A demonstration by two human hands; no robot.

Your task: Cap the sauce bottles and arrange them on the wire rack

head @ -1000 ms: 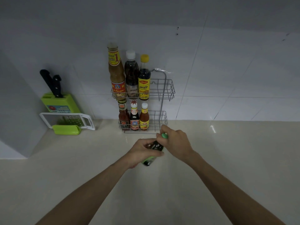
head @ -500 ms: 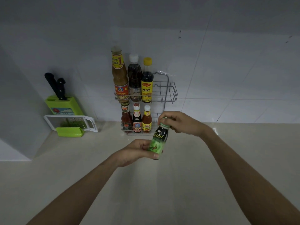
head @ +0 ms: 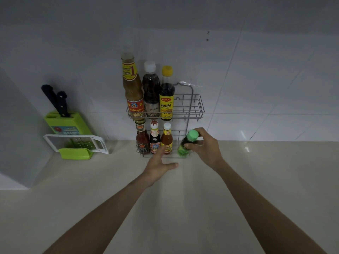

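A two-tier wire rack stands against the tiled wall. Its upper tier holds three tall capped bottles at the left, with free room at the right. Three small capped bottles fill the left of the lower tier. My right hand grips a small dark bottle with a green cap and green label at the right end of the lower tier. My left hand hovers open just in front of the lower tier, holding nothing.
A green knife block with black-handled knives stands at the left by the wall. A white-framed grater on a green container lies before it. The beige counter stretches toward me, and a wall corner juts in at far left.
My left hand has let go of the green-capped bottle. My right hand alone has carried it forward and to the right, to the lower tier's right end.
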